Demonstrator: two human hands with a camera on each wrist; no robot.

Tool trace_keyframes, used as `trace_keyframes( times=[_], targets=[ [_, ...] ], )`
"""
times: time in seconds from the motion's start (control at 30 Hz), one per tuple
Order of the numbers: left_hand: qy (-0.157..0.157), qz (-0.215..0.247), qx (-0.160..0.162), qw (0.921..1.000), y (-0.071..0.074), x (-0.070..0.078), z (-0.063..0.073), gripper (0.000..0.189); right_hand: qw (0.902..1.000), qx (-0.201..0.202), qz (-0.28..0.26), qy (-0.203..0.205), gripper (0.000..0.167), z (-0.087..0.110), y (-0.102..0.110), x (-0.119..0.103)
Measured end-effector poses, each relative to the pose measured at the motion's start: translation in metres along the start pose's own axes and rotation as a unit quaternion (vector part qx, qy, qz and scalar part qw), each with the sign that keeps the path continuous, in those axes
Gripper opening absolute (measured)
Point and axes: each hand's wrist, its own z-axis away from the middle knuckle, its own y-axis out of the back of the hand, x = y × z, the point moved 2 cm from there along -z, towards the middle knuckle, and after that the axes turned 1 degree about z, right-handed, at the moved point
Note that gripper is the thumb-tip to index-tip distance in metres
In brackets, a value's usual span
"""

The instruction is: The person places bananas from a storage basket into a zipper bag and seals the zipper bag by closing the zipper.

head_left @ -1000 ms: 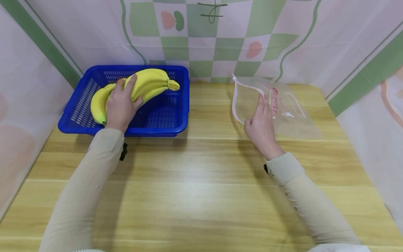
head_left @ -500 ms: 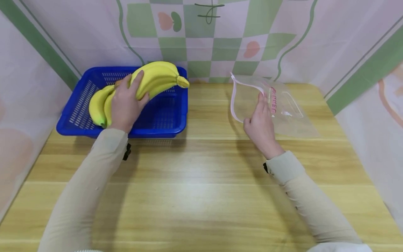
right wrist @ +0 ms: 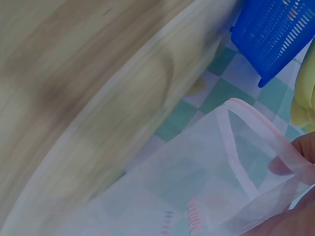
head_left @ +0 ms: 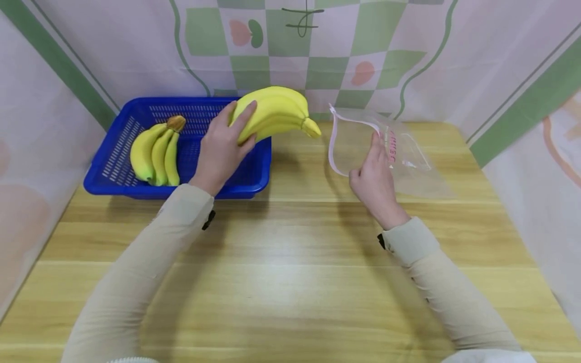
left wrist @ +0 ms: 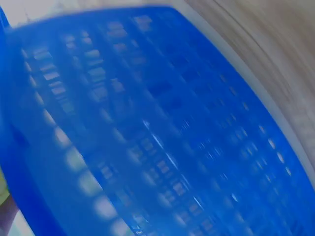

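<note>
My left hand (head_left: 223, 146) grips a large yellow banana bunch (head_left: 272, 112), held up over the right end of the blue basket (head_left: 136, 190), its stem pointing right. A smaller banana bunch (head_left: 156, 154) with a brown stem lies in the basket's left side. On the right, my right hand (head_left: 375, 184) pinches the edge of a clear zip bag (head_left: 417, 171) with a pink rim and pink lettering. The bag's mouth gapes toward the bananas. In the right wrist view the fingers (right wrist: 281, 166) show through the bag's film. The left wrist view is mostly blurred basket wall.
A wooden table (head_left: 281, 282) carries everything. Behind it hangs a checkered green and white cloth (head_left: 290, 65), close to the basket and the bag. Pale cloth walls with green stripes stand on both sides.
My left hand has lifted the large banana bunch out of the basket and carried it right, toward the bag. The smaller bunch is now uncovered. My right hand stays nearly still.
</note>
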Motion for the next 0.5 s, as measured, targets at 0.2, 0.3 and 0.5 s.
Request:
trace_keyframes(
  times=[0.2,0.3,0.5],
  targets=[
    [-0.015,0.008,-0.029,0.9994,-0.005,0.021,-0.003,0.055,0.9999,0.010,-0.007,0.008,0.082,0.000,0.000,-0.004],
    [-0.029,0.000,-0.039,0.9988,-0.009,0.028,-0.003,0.053,0.9997,0.017,-0.010,0.012,0.082,0.000,0.001,-0.005],
    [-0.039,0.004,-0.052,0.9979,-0.017,0.039,-0.004,0.052,0.9997,0.017,-0.017,0.007,0.085,0.001,0.001,-0.007]
  ],
)
